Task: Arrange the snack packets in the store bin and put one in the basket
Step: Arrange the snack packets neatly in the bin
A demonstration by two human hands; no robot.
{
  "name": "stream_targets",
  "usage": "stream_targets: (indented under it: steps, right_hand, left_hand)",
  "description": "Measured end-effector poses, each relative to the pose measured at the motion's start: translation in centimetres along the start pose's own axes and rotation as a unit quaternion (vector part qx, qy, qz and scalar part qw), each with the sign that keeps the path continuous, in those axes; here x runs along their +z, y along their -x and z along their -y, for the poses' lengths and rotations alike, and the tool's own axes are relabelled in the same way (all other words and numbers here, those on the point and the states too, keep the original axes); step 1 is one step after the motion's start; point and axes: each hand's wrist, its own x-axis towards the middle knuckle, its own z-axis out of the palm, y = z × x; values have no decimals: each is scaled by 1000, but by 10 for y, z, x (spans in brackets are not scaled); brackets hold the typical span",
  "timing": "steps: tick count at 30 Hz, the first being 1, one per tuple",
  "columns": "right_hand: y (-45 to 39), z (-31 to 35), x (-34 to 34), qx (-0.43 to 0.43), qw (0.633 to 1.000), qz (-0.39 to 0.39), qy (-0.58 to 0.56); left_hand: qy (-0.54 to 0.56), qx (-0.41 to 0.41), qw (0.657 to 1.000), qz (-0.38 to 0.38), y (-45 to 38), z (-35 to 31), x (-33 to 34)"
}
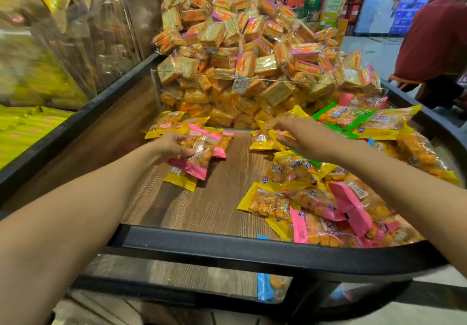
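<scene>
Both hands reach forward into the store bin (252,245). What the right hand (298,132) has in its grasp is hard to make out: its fingers spread over yellow packets (265,140) by the clear divider (252,78), and motion blur hides whether any fingertip pinches a wrapper, so I cannot tell if it holds anything. No basket can be seen from the head camera. Print on the wrappers is too small and smeared to read.

A heap of square cracker packs (242,36) rises behind the divider and spills above its top edge. On the far right a person in a red shirt (434,36) is cut off by the frame edge. Blurred yellow goods (30,127) fill the neighbouring bin on the left. A loose pile of pink, yellow and green packets (328,198) covers the bin's right side, with bare wooden floor between it and the left group.

Left hand (171,146), palm down and arm stretched, curls its fingers round a pink-edged snack packet (199,152) that lies on other packets near the bin's left wall.
</scene>
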Motion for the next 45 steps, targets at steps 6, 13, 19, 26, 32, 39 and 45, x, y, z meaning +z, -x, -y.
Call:
stream_targets:
  steps: [6, 13, 19, 26, 32, 39, 45]
  right_hand:
    - [9, -26, 13, 14, 998, 48, 36]
    - [4, -39, 19, 37, 997, 69, 20]
    - [2, -38, 20, 25, 999, 40, -21]
    - [-4, -35, 17, 9, 999, 13, -39]
    - [3, -53, 10, 48, 998, -13, -43]
    - [2, -58, 11, 57, 997, -20, -44]
    - [3, -55, 11, 54, 997, -25, -39]
  left_hand:
    - [-162, 1, 984, -69, -14, 28, -11]
    - [-298, -18, 949, -98, -21, 35, -3]
    - [-343, 95, 926, -125, -16, 9, 15]
    - [-421, 348, 836, 53, 19, -50, 115]
    - [-361, 307, 878, 73, 4, -77, 168]
    - [-304, 206, 925, 96, -8, -75, 191]
    - [-137, 134, 974, 123, -20, -69, 183]
